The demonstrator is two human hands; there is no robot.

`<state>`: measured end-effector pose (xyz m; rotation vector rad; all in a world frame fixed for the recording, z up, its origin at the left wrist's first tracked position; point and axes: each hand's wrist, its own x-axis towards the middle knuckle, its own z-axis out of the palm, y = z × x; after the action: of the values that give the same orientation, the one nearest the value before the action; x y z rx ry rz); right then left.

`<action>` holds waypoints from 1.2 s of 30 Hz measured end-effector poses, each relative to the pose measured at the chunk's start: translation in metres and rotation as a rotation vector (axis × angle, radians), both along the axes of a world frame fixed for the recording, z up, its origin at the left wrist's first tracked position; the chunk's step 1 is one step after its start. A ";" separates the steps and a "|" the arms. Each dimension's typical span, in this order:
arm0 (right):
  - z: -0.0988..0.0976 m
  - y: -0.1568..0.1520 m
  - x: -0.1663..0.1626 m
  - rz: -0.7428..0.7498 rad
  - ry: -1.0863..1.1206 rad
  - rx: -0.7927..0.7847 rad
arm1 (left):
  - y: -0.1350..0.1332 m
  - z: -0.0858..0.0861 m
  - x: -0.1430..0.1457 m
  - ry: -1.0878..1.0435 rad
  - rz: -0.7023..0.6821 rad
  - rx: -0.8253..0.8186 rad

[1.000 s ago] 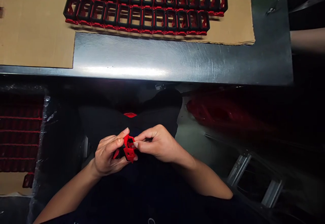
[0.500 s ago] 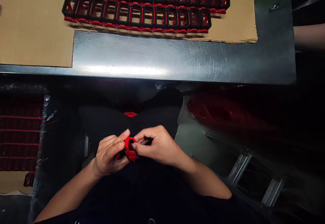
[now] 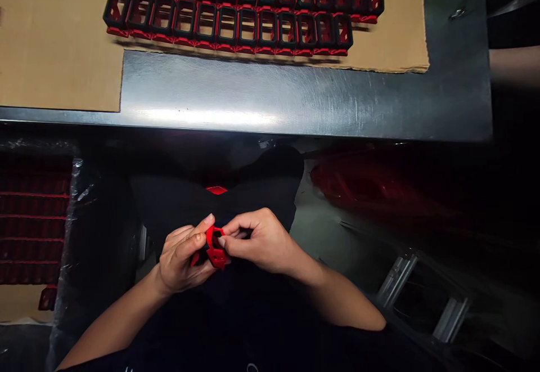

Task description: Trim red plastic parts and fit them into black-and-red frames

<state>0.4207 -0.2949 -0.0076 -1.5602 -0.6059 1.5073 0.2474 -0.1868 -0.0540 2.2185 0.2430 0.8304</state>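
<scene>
A small red and black plastic frame [image 3: 216,255] is held over my lap, between both hands. My left hand [image 3: 181,256] is wrapped round its left side, with the thumb and fingers closed on it. Thumb and forefinger of my right hand [image 3: 261,242] pinch the red rim at the frame's right side. The fingers cover much of the black part. Another bit of red [image 3: 216,190] shows on the dark cloth just beyond the hands; its kind I cannot make out.
Two rows of red and black frames [image 3: 228,26] stand on cardboard [image 3: 54,40] over a metal table [image 3: 236,90]. More frames [image 3: 31,242] fill a plastic-lined box at left. A red plastic bag [image 3: 358,186] lies at right. Another person's arm [image 3: 514,67] shows at far right.
Both hands keep the same hold on the frame, which has shifted very slightly to the left. The rest is nearly unchanged.
</scene>
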 end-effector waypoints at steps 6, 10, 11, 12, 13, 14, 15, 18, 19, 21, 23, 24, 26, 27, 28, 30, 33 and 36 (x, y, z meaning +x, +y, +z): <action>0.002 0.002 -0.001 -0.015 -0.020 -0.022 | -0.001 -0.002 0.000 -0.011 -0.010 -0.045; 0.000 0.002 -0.002 -0.005 -0.006 -0.027 | -0.003 -0.006 -0.002 0.002 -0.005 -0.103; 0.000 0.003 -0.003 -0.017 -0.022 -0.038 | -0.004 -0.008 -0.003 0.000 0.003 -0.107; -0.001 0.004 -0.004 -0.031 -0.036 -0.050 | -0.004 -0.009 -0.003 -0.007 0.011 -0.100; -0.002 0.004 -0.005 -0.042 -0.047 -0.060 | -0.004 -0.009 -0.003 -0.022 0.014 -0.085; -0.003 0.004 -0.006 -0.046 -0.053 -0.065 | -0.003 -0.010 -0.003 -0.034 0.015 -0.072; -0.003 0.004 -0.005 -0.041 -0.060 -0.065 | -0.003 -0.010 -0.003 -0.043 0.011 -0.070; -0.004 0.001 0.001 0.042 -0.080 -0.014 | -0.003 -0.010 -0.004 -0.053 0.007 -0.128; -0.005 -0.001 0.005 0.080 -0.056 0.015 | -0.003 -0.009 -0.005 -0.046 0.012 -0.157; -0.006 -0.005 0.011 0.091 0.046 0.069 | -0.004 -0.010 -0.007 -0.034 0.022 -0.195; -0.006 -0.007 0.015 0.026 0.138 0.094 | -0.005 -0.011 -0.009 -0.030 0.018 -0.217; -0.005 -0.007 0.016 -0.008 0.152 0.094 | -0.005 -0.012 -0.010 -0.035 0.012 -0.225; -0.002 -0.005 0.014 -0.024 0.132 0.078 | -0.006 -0.014 -0.010 -0.053 -0.003 -0.242; 0.000 -0.004 0.013 -0.013 0.121 0.067 | -0.007 -0.014 -0.010 -0.059 -0.009 -0.249; 0.001 -0.002 0.011 -0.006 0.117 0.054 | -0.007 -0.015 -0.010 -0.063 -0.015 -0.255; 0.002 0.001 0.007 -0.023 0.128 0.023 | -0.007 -0.014 -0.009 -0.066 -0.022 -0.259; -0.003 0.003 0.004 -0.085 0.145 -0.009 | -0.007 -0.011 -0.006 -0.058 -0.025 -0.245; -0.009 0.002 0.004 -0.085 0.109 -0.014 | -0.006 -0.008 -0.004 -0.040 -0.026 -0.230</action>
<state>0.4249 -0.2930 -0.0171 -1.4852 -0.4622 1.5248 0.2435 -0.1928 -0.0621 1.9845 0.2750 0.7907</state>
